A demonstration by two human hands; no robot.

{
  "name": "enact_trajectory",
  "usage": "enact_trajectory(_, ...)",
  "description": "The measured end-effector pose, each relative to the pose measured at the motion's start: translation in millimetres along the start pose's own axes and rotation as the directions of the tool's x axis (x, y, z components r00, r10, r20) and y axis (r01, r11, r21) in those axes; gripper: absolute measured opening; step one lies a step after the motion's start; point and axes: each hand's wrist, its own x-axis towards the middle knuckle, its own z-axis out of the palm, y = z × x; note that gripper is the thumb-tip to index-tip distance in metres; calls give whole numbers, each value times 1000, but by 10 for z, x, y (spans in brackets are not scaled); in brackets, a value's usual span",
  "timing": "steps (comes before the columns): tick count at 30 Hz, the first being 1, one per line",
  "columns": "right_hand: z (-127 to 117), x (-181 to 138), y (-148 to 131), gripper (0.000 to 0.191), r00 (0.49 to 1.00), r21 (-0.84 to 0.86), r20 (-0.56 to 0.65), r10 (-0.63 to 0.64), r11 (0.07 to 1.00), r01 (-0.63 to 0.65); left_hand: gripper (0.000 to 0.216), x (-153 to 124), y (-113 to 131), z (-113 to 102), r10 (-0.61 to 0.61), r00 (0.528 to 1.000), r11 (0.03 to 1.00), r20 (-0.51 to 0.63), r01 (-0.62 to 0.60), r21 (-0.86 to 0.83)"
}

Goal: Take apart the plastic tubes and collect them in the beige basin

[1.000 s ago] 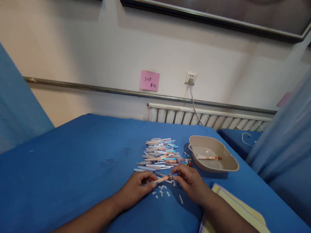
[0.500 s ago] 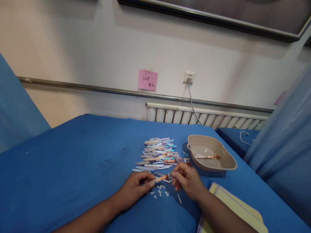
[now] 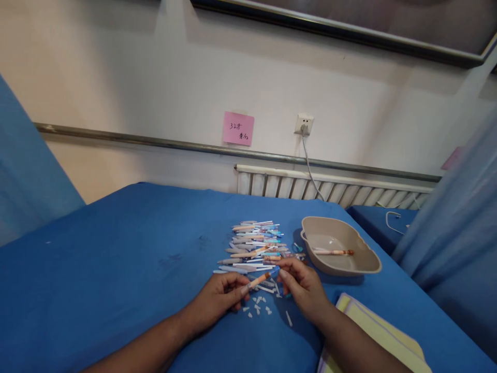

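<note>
My left hand point(image 3: 225, 292) is closed around one end of an orange pen barrel point(image 3: 258, 281), which tilts up to the right. My right hand point(image 3: 302, 285) pinches a small blue pen piece point(image 3: 275, 270) at the barrel's brown far end; whether the two are joined or only touching I cannot tell. Just beyond both hands lies a pile of pen parts point(image 3: 252, 241), with barrels and thin white refills side by side. Several small white tips point(image 3: 257, 306) are scattered below the barrel, and a longer white piece point(image 3: 289, 318) lies to their right.
A beige basin point(image 3: 330, 233) stands right of the pile with an orange pen point(image 3: 334, 252) inside. A folded yellow cloth point(image 3: 373, 331) lies by my right forearm. Blue cloth point(image 3: 116, 248) covers the table. Behind are a radiator point(image 3: 287, 185) and a wall socket point(image 3: 304, 124).
A blue piece now shows between my right fingertips and the barrel's brown end, where a small pale bit showed before. The barrel's far end has risen slightly.
</note>
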Motion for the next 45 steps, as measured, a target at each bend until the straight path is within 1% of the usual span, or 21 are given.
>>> enact_trajectory(5,-1,-1,23,22,999,-40,5,32,999,-32,32,-12,-14,-9,21,999,999,48,-22,31)
enact_trajectory(12,6,12,-1,29,998,-101,23,62,993,-59,35,-12,-5,6,-8,999,997,51,4,79)
enact_trajectory(15,12,6,-19,31,998,-144,32,55,988,-50,35,-12,-17,0,-6,998,995,59,1,97)
enact_trajectory(18,15,-7,-46,34,999,-191,42,28,981,-20,32,-20,-22,-6,32,995,991,90,-44,124)
enact_trajectory(20,13,-15,-56,39,998,-191,61,19,982,-7,31,-25,-16,-8,54,994,989,98,-66,133)
enact_trajectory(22,9,-15,-44,44,998,-145,63,30,989,-20,31,-25,-9,-6,49,994,990,95,-61,127)
enact_trajectory(26,1,24,46,53,996,-53,-16,83,995,-84,32,-20,3,2,29,995,996,92,-37,86)
enact_trajectory(29,9,79,106,58,990,-59,-79,119,991,-124,32,-27,30,25,47,995,996,84,-53,72)
enact_trajectory(31,20,118,114,58,988,-95,-98,120,987,-130,32,-31,75,52,73,995,994,63,-78,77)
enact_trajectory(33,26,151,97,57,991,-162,-100,85,982,-101,32,-19,151,86,100,995,992,24,-101,81)
enact_trajectory(35,24,176,65,54,997,-243,-71,44,968,-60,31,25,272,130,121,993,990,0,-120,78)
enact_trajectory(37,14,191,31,51,1000,-314,-26,13,949,-20,31,107,446,194,164,986,982,6,-164,96)
enact_trajectory(39,2,196,-1,47,1000,-360,19,-11,933,17,30,227,668,283,248,968,954,26,-249,165)
enact_trajectory(40,-3,197,-15,45,999,-376,35,-23,926,35,29,300,788,338,292,955,925,55,-297,239)
enact_trajectory(42,-13,199,-43,40,997,-399,66,-35,915,58,26,470,1022,467,379,923,840,75,-376,390)
enact_trajectory(44,-23,203,-69,36,995,-417,88,-41,906,74,24,673,1210,618,420,902,742,103,-406,533)
enact_trajectory(45,-30,206,-81,34,994,-425,98,-44,901,82,23,785,1277,698,423,895,697,140,-420,581)
